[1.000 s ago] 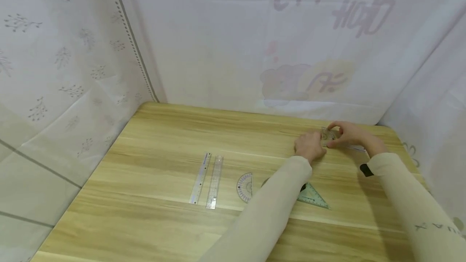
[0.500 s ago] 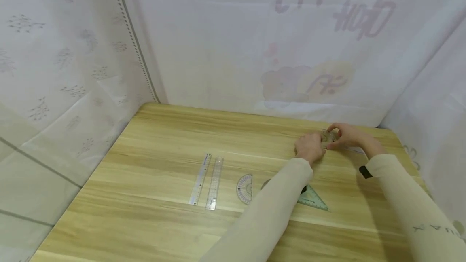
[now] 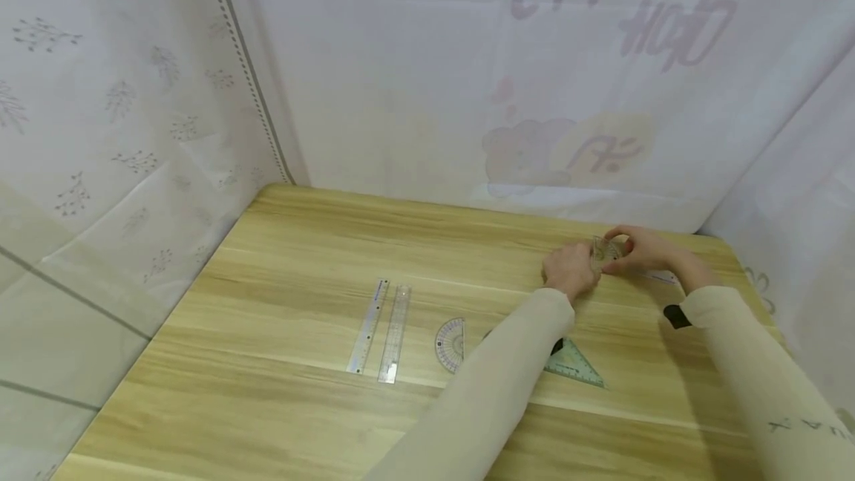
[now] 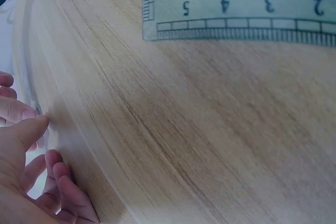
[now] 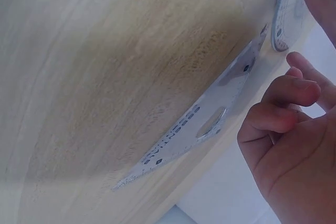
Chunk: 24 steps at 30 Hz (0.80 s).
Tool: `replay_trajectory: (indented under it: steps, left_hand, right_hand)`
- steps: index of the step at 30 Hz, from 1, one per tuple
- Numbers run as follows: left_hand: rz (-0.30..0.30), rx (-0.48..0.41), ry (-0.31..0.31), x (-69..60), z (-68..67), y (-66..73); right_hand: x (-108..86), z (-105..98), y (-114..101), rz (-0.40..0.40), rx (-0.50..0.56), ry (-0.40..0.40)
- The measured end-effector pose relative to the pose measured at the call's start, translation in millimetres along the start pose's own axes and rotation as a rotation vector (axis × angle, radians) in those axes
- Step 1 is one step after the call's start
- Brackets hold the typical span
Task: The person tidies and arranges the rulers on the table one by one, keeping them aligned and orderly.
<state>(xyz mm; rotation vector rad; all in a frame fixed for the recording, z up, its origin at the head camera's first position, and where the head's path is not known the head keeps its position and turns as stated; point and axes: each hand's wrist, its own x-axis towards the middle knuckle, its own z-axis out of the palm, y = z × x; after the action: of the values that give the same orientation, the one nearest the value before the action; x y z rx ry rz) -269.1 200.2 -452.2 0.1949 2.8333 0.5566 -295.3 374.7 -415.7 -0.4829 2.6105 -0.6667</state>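
Note:
At the back right of the table, a clear plastic protractor is between the two hands. The left hand pinches its left side, with thumb and forefinger meeting in the left wrist view. From the other side, the right hand grips it between thumb and forefinger. The right wrist view shows the protractor's curved edge at the top right, with the other right fingers curled below it. Near that hand, a clear set square lies on the table; the head view shows only a sliver.
Two clear rulers, one left and one right, lie side by side. To their right is another protractor. A green set square lies partly under the left forearm, which also covers most of a rounded item.
Both hands stay at the back right, holding the protractor. It has turned slightly between their fingers. The other items lie where they were.

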Motion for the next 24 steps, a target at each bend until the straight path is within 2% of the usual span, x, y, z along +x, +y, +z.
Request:
replay_trajectory:
  steps: [5,9,17,24]
  left_hand:
    - [-0.004,-0.005,0.012,-5.3,1.1,0.4]
    - [-0.031,0.006,0.021,-8.2,2.4,1.6]
    - [-0.127,-0.001,0.041,-1.8,3.2,9.9]
    - [-0.155,-0.015,0.019,2.9,3.3,13.8]
  right_hand:
    - [-4.8,3,0,0.015,0.010,0.003]
    - [-3.8,6,-1,0.014,0.013,0.013]
    - [3.6,3,-3,0.005,-0.009,0.044]
    - [8.7,1,2,0.009,-0.021,0.050]
